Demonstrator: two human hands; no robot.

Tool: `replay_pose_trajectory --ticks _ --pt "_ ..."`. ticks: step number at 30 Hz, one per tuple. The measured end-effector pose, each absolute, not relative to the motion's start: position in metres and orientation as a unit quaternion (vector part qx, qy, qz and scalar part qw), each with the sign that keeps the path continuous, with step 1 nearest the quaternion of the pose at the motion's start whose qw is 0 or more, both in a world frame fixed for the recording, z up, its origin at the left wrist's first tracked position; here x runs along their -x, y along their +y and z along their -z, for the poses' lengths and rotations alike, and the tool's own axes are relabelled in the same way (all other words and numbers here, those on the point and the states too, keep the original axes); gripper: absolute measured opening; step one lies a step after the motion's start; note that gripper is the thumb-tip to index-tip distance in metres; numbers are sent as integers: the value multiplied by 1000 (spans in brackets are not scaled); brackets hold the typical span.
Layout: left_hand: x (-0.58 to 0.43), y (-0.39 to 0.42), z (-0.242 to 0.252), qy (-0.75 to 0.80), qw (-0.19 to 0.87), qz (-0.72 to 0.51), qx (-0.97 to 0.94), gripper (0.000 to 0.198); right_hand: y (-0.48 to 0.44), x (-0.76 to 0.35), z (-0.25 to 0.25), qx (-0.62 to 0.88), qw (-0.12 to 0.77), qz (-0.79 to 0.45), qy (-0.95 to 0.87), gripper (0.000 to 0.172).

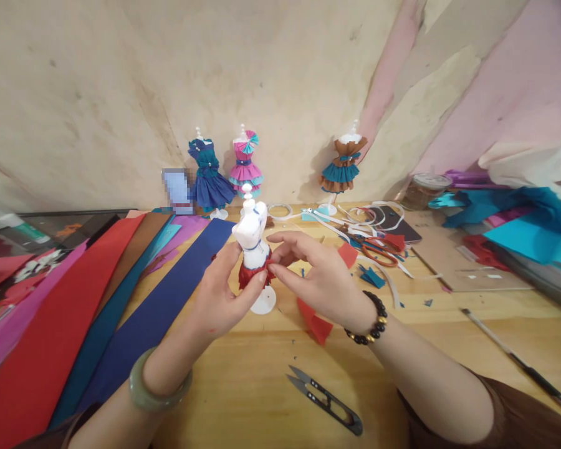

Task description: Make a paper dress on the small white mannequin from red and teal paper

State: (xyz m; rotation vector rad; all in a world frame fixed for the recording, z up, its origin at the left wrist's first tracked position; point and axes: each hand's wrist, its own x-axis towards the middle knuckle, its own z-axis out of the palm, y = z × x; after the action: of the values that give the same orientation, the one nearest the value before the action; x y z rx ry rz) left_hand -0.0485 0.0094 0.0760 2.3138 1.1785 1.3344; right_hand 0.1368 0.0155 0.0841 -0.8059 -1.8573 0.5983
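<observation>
A small white dress form (251, 234) stands on a round white base (263, 300) in the middle of the table. Gathered dark red crepe-like paper (250, 278) wraps its hips, and a thin blue band crosses the waist. My left hand (220, 293) is closed round the hips from the left, thumb pressed on the front of the red ruffle. From the right, my right hand (320, 274) pinches the ruffle's edge between thumb and fingers. Below that hand lies a red strip (315, 324), partly hidden by it. Thread snips (327, 402) rest in front.
Three dressed miniature forms, blue (211, 178), pink (245, 165) and brown (343, 168), stand by the wall. Long coloured sheets (163, 305) cover the left side. Orange-handled scissors (383, 249), white ribbon and scraps lie right of centre. A glass jar (425, 190) stands farther right.
</observation>
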Motion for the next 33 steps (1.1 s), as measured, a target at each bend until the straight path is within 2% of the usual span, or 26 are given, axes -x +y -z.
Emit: replay_pose_trajectory --ticks 12,16,21,27,33 --pt "49 10 -73 398 127 -464 -781 24 10 -142 -93 309 461 -204 -807 36" --pt "51 11 -71 403 122 -463 -780 28 10 -144 -94 316 460 -211 -803 39" --pt "51 11 -70 408 140 -468 -771 24 9 -145 -94 315 450 -235 -802 47" --pt "51 11 -68 404 156 -466 -772 27 13 -144 -91 314 460 -226 -800 40" --pt "48 9 -73 389 134 -457 -788 20 14 -142 -89 327 460 -234 -791 38"
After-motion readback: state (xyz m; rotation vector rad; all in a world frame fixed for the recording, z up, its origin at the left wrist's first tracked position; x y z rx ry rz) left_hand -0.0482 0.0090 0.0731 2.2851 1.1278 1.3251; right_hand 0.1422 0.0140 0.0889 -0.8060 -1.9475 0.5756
